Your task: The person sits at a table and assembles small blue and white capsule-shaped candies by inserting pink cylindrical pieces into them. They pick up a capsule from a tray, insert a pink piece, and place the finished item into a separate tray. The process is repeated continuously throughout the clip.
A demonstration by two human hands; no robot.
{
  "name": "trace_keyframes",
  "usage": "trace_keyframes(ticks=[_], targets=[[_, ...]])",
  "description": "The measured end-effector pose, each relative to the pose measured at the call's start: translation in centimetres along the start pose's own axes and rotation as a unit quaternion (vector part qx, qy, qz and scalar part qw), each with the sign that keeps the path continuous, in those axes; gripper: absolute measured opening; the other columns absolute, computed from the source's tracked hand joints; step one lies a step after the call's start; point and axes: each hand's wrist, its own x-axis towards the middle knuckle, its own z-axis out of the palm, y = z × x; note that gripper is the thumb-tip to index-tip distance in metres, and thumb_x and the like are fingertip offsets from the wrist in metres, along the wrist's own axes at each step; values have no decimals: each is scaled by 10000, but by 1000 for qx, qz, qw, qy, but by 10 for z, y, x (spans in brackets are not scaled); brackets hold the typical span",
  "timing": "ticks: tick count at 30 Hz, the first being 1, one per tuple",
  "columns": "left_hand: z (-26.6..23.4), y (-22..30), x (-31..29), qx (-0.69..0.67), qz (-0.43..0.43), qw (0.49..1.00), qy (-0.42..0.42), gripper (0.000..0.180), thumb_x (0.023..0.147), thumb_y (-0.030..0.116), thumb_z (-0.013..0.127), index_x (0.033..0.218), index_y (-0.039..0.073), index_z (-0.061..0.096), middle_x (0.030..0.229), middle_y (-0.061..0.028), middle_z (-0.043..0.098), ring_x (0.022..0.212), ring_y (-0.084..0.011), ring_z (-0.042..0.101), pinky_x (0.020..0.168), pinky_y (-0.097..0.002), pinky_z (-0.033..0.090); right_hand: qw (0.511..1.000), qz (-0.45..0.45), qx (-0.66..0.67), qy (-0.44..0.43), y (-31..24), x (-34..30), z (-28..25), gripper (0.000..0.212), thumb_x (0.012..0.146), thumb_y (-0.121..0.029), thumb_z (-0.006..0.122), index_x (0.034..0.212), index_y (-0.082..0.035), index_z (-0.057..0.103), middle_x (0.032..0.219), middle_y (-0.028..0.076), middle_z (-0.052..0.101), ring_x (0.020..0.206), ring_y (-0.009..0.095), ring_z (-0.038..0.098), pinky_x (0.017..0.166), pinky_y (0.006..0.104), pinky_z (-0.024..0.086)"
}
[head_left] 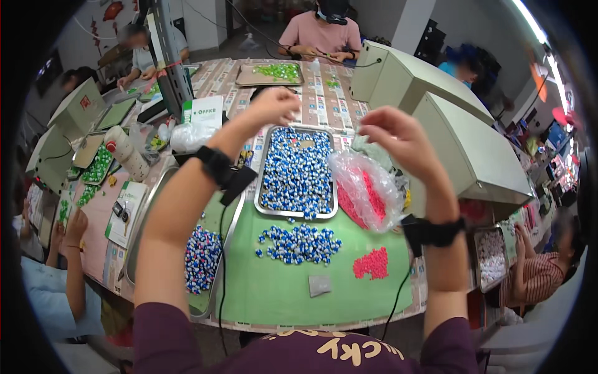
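Below your raised hands, the metal tray (274, 214) runs lengthwise away from you. Your left hand (280, 107) looks nearer, by its far-left corner; your right hand (389, 131) hangs off to its right. Small, shiny blue-and-white pieces (296, 177) heap the tray. Both hands' fingers curl loosely — whether they pinch anything, I can't tell.

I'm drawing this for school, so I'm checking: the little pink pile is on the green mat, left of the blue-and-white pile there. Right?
Not quite: the pink pile is right of the blue-and-white pile, as the head view shows. Both are on the green mat.
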Motion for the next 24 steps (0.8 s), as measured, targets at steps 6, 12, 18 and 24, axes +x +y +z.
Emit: trace_keyframes(ticks=[6,12,18,24], targets=[[55,-135,107,330,32,942,52,176,776,204,688,790,31,716,728,-130,687,672,-192,674,619,-338,534,983,19,180,40,73,35,17,181,924,-107,606,1044,28,612,949,76,662,871,118,640,749,247,511],[75,-172,115,452,-65,885,93,195,792,145,630,915,18,713,963,-202,696,921,-369,672,789,-442,537,980,12,192,44,73,36,-5,174,926,-107,603,1035,28,614,936,70,659,869,128,646,740,255,517],[84,-171,119,492,-45,863,105,190,733,222,751,835,64,721,900,-159,700,859,-325,676,762,-423,532,978,-2,206,42,69,25,-17,188,931,-122,603,1046,25,614,918,62,659,864,118,645,733,245,509],[84,-173,123,500,-37,860,90,183,754,193,728,860,44,715,935,-181,697,890,-354,680,781,-441,541,979,-8,202,25,39,8,-19,183,926,-113,609,1051,20,608,904,46,658,856,97,635,731,233,497]])
